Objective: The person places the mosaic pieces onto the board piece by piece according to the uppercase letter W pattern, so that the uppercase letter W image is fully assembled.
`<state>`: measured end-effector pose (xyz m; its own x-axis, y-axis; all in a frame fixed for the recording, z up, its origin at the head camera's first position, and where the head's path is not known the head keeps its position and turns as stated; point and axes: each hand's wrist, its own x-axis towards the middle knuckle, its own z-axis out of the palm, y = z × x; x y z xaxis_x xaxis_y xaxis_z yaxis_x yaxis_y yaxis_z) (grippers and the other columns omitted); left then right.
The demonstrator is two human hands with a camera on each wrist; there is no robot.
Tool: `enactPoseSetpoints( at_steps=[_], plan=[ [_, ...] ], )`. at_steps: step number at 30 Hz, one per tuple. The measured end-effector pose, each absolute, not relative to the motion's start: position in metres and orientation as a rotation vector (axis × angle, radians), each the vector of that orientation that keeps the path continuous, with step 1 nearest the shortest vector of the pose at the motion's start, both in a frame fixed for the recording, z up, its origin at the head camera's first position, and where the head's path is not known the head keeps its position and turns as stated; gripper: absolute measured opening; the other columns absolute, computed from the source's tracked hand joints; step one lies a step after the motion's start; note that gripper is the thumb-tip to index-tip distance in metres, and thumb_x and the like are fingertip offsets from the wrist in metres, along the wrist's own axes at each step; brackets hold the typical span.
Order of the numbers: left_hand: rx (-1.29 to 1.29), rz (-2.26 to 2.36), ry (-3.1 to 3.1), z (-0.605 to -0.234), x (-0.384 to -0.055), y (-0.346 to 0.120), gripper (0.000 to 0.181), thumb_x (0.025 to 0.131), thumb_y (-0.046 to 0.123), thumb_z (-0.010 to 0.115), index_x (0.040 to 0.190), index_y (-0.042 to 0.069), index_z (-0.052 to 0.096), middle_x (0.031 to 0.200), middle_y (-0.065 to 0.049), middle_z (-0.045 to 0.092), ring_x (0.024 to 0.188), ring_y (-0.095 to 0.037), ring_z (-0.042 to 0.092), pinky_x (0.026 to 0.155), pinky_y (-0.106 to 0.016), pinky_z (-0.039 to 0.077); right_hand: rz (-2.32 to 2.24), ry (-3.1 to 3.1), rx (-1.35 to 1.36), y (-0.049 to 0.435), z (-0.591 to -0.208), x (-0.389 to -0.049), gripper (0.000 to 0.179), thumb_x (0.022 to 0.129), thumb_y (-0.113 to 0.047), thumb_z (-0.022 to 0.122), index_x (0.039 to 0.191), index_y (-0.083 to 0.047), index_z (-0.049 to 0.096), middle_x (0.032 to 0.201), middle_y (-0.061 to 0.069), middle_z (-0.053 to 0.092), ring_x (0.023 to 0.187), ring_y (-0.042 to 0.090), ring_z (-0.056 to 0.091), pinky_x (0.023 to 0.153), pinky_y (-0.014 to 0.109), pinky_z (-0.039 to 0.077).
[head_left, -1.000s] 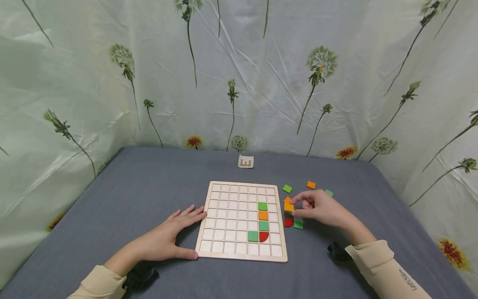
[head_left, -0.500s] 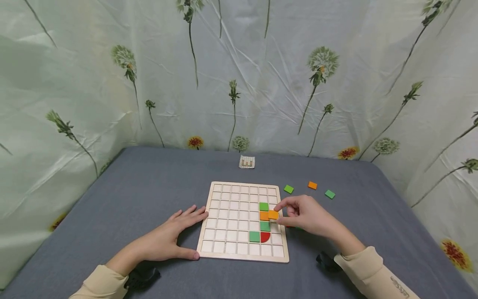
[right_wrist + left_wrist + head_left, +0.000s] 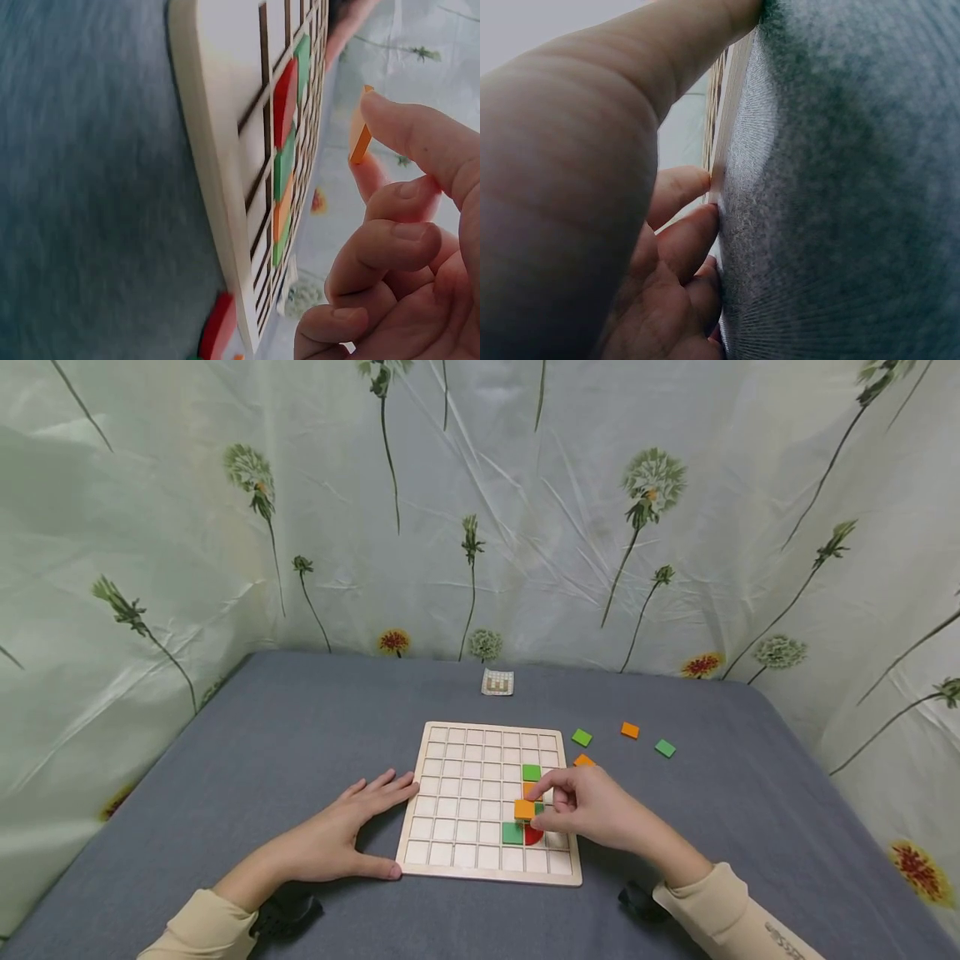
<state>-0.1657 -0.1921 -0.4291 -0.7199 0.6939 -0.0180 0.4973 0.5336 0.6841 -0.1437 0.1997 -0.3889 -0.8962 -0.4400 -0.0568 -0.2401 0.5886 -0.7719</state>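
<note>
My right hand (image 3: 600, 810) pinches an orange square tile (image 3: 524, 811) between thumb and forefinger. In the right wrist view that tile (image 3: 363, 135) is edge-on, raised off the grid board. The wooden grid board (image 3: 465, 760) bears a light green tile (image 3: 532, 772), a partly covered orange tile, a mostly hidden green tile, a red rounded tile (image 3: 533, 836) and another green tile (image 3: 512, 833). Spread on the cloth, my left hand (image 3: 330, 839) touches the board's left edge with its fingertips and thumb; the left wrist view shows those fingertips (image 3: 697, 221) against the wooden edge.
Right of the board lie a light green tile (image 3: 581, 737), an orange tile (image 3: 630, 730), a green tile (image 3: 665, 748) and a partly hidden orange tile (image 3: 583, 761). A red tile (image 3: 217, 326) lies by the board's edge. Behind the board is a small patterned card (image 3: 497, 682).
My right hand has carried the orange tile leftward from the loose tiles, across the board's right edge, to above the green and red tiles. My left hand stays at the board's edge.
</note>
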Motion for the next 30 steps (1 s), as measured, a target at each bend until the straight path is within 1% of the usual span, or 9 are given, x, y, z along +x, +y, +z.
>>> enactPoseSetpoints(
  at_steps=[4,7,11,21,30],
  plan=[
    [0.973,0.978,2.487,-0.432,-0.167,-0.191,0.103,0.084,0.06,0.086,0.169,0.026,0.038,0.178,-0.004,0.03,0.167,-0.042,0.017,0.129,-0.066,0.008,-1.191,2.534,-0.588,0.191,-0.39,-0.142,0.023,0.09,-0.019,0.086,0.109,-0.01,0.078,0.066,-0.007,0.044,0.058,0.001,0.038,0.059,0.018,0.038],
    [0.973,0.974,2.489,-0.434,-0.168,-0.191,0.103,0.084,0.062,0.085,0.169,0.028,0.038,0.178,-0.003,0.03,0.167,-0.042,0.017,0.128,-0.064,0.008,-1.176,2.519,-0.611,0.186,-0.391,-0.142,0.022,0.09,-0.02,0.087,0.108,-0.011,0.078,0.065,-0.008,0.043,0.057,0.0,0.037,0.06,0.018,0.04],
    [0.983,0.976,2.492,-0.434,-0.168,-0.192,0.102,0.085,0.061,0.085,0.168,0.026,0.038,0.178,-0.004,0.031,0.167,-0.043,0.018,0.127,-0.067,0.009,-1.171,2.505,-0.62,0.179,-0.393,-0.142,0.021,0.09,-0.02,0.087,0.107,-0.012,0.078,0.063,-0.009,0.043,0.055,0.0,0.037,0.06,0.017,0.042],
    [0.955,0.961,2.483,-0.431,-0.168,-0.191,0.103,0.084,0.063,0.085,0.168,0.027,0.038,0.178,-0.002,0.03,0.167,-0.043,0.017,0.128,-0.072,0.007,-1.126,2.529,-0.647,0.167,-0.398,-0.145,0.019,0.089,-0.02,0.088,0.106,-0.014,0.079,0.06,-0.01,0.042,0.054,0.0,0.037,0.057,0.017,0.038],
    [0.955,0.962,2.496,-0.432,-0.168,-0.191,0.103,0.083,0.063,0.085,0.168,0.028,0.039,0.178,-0.001,0.03,0.168,-0.041,0.017,0.128,-0.07,0.008,-1.104,2.541,-0.672,0.161,-0.403,-0.147,0.02,0.087,-0.017,0.088,0.105,-0.014,0.078,0.061,-0.012,0.046,0.055,-0.001,0.039,0.055,0.017,0.035]
  ],
)
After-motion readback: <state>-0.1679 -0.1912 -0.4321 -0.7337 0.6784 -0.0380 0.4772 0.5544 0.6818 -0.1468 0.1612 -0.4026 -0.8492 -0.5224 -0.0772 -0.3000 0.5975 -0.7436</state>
